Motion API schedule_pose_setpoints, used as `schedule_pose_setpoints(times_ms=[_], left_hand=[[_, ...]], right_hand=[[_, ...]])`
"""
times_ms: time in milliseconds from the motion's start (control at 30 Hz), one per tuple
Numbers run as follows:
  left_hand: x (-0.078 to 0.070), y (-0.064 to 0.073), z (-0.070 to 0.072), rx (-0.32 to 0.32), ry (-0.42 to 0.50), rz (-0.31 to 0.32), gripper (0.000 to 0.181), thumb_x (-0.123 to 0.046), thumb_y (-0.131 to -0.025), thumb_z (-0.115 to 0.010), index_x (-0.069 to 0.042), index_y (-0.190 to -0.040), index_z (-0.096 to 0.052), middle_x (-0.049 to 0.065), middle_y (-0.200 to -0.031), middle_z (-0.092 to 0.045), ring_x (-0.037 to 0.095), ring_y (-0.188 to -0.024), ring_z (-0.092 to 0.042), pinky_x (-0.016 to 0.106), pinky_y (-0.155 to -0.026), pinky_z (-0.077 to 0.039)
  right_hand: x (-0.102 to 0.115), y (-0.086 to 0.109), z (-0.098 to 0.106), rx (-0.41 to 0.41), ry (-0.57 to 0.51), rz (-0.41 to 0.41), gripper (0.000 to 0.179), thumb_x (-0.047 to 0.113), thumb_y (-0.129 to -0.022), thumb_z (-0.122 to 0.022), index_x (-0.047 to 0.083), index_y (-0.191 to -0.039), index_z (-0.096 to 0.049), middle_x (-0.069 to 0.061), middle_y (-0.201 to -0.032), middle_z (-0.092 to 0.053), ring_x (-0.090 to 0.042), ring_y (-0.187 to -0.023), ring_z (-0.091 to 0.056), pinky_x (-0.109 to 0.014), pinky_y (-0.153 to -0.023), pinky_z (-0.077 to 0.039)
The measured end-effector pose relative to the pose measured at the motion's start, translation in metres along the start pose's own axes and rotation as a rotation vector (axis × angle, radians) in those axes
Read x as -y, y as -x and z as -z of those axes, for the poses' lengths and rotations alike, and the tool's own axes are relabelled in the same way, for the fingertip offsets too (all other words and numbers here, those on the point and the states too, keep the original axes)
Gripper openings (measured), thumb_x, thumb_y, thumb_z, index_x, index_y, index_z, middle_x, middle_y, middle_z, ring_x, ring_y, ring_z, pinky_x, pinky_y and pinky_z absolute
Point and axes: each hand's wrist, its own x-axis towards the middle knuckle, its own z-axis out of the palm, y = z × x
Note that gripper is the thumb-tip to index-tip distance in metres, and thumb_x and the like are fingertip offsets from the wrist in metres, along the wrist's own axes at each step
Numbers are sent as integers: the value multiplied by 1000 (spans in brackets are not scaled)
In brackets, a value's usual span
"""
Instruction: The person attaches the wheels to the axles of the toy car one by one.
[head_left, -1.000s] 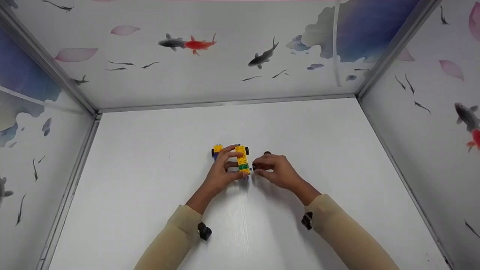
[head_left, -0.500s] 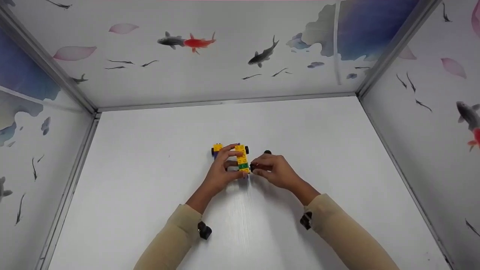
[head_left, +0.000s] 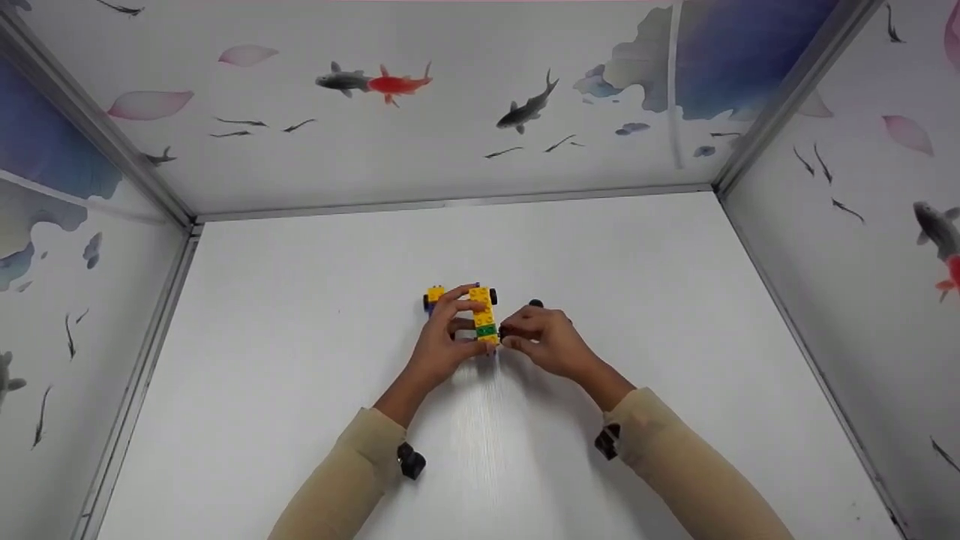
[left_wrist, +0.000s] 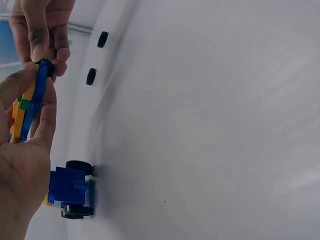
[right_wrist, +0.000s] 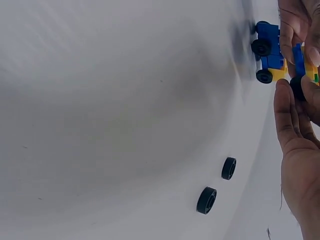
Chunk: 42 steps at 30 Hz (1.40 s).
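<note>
My left hand [head_left: 439, 352] grips a toy brick car body [head_left: 484, 306], yellow and green on top and blue beneath in the left wrist view. A black wheel [head_left: 493, 296] sits on its far right side. My right hand [head_left: 556, 343] pinches another black wheel [right_wrist: 297, 88] at the near right side of the body. Fingers partly cover this wheel, so how far it is seated cannot be told. Behind my left hand stands a second blue and yellow toy vehicle [left_wrist: 69, 186] with black wheels, partly hidden in the head view.
Two loose black wheels [right_wrist: 206, 200] lie on the white table [head_left: 300, 360] beyond my right hand; one loose wheel [head_left: 535, 304] shows past the knuckles in the head view. Printed walls [head_left: 450, 165] enclose the table at the back and both sides.
My right hand has shifted slightly left, bringing the pinched wheel from a small gap up against the car body. The left hand keeps its grip and has barely moved.
</note>
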Motion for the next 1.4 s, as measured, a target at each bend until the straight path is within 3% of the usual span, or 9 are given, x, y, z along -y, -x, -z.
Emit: schedule_pose_setpoints(times_ms=[333, 700, 933, 1067, 1233, 1400], left_hand=[[-3, -1, -2, 10, 17, -30, 54, -4, -89, -92, -21, -134, -68, -7, -176, -35, 30, -123, -71, 33, -98, -67], [0, 0, -2, 45, 30, -3, 56, -7, -90, -92, -21, -138, -66, -7, -178, -32, 32, -130, -68, 34, -99, -66], [1, -1, -3, 34, 72, 4, 37, -25, -105, -79, -19, -139, -66, -5, -179, -33, 34, -128, -70, 31, -97, -66], [-1, 0, -4, 20, 99, 12, 39, -26, -108, -75, -22, -145, -62, -3, -179, -35, 34, -128, -71, 33, -98, -65], [-3, 1, -6, 8, 134, 65, 63, -26, -106, -78, -32, -161, -48, 3, -176, -38, 28, -127, -72, 35, -96, -65], [-5, 1, -8, -7, 131, 59, 77, -24, -104, -81, -36, -167, -38, 7, -176, -37, 26, -121, -73, 35, -98, -66]], right_hand=[[3, 0, -1, -12, -11, 15, 26, 8, -100, -81, 12, -126, -85, -5, -116, -81, -22, -109, -73, -38, -93, -66], [1, 3, 0, 17, -30, 3, 27, 8, -100, -82, 12, -126, -85, -4, -115, -79, -20, -107, -72, -35, -90, -65], [-2, 2, -2, 35, -151, -44, 25, 18, -102, -82, 14, -126, -84, -10, -119, -77, -26, -109, -80, -42, -95, -69], [-2, -3, -2, -18, -149, -77, 25, 30, -104, -80, 15, -123, -85, -8, -119, -79, -27, -110, -79, -48, -94, -69], [3, -15, -3, -149, -114, -177, 32, 39, -105, -78, 13, -123, -85, -7, -118, -80, -28, -109, -79, -48, -95, -68], [6, -25, -5, -211, -109, -259, 46, 41, -103, -81, 11, -137, -78, -10, -124, -80, -31, -110, -80, -49, -96, -68]])
